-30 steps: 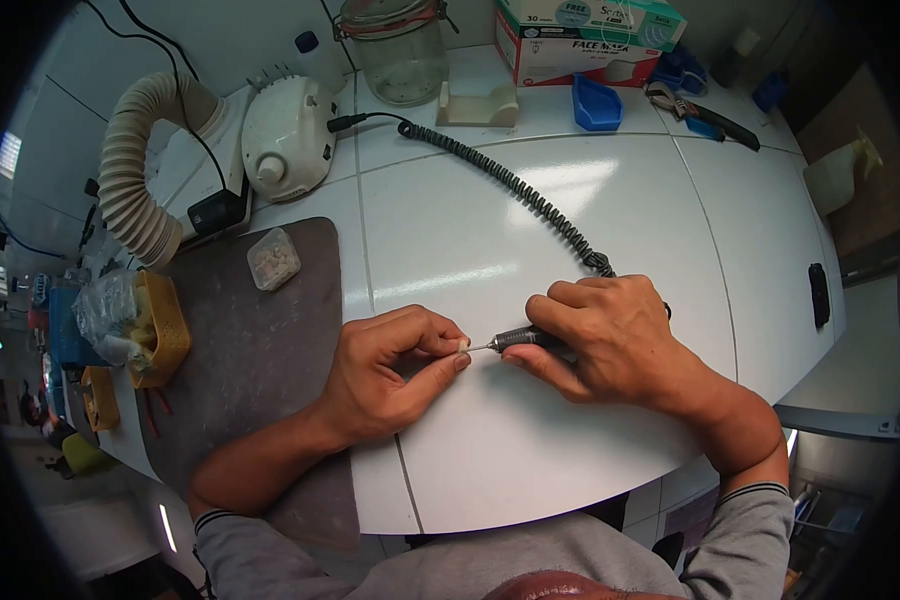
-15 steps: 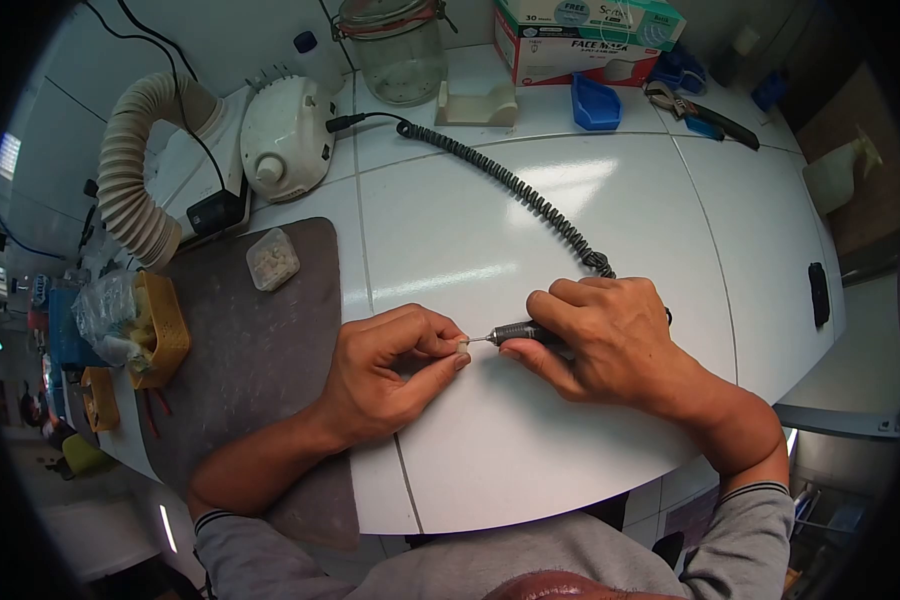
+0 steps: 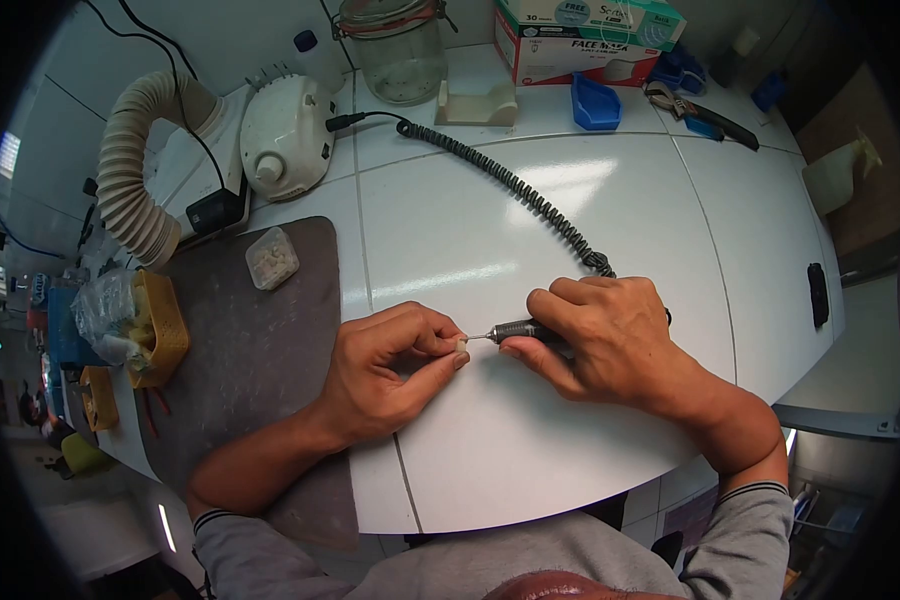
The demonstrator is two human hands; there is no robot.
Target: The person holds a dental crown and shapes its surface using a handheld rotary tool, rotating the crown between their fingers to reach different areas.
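Observation:
My left hand (image 3: 388,365) pinches a small whitish piece (image 3: 461,346) between thumb and fingertips; its exact kind is too small to tell. Wrapped around a dark rotary handpiece (image 3: 518,331), my right hand (image 3: 610,340) holds it level, its thin metal bit pointing left. The bit's tip meets the pinched piece or lies right beside it; the fingers partly hide the contact. A black coiled cord (image 3: 515,185) runs from the handpiece up to a white control box (image 3: 282,140) with a knob.
On the brown mat (image 3: 240,370) stands a small clear tub (image 3: 272,259) of whitish pieces. A yellow basket (image 3: 170,330) and a ribbed hose (image 3: 125,165) are at left. Along the back are a glass jar (image 3: 395,60), mask boxes (image 3: 590,45), a blue tray (image 3: 596,103) and an adjustable wrench (image 3: 705,115).
Both hands keep nearly the same place and grip. The left fingertips and the small piece have shifted very slightly.

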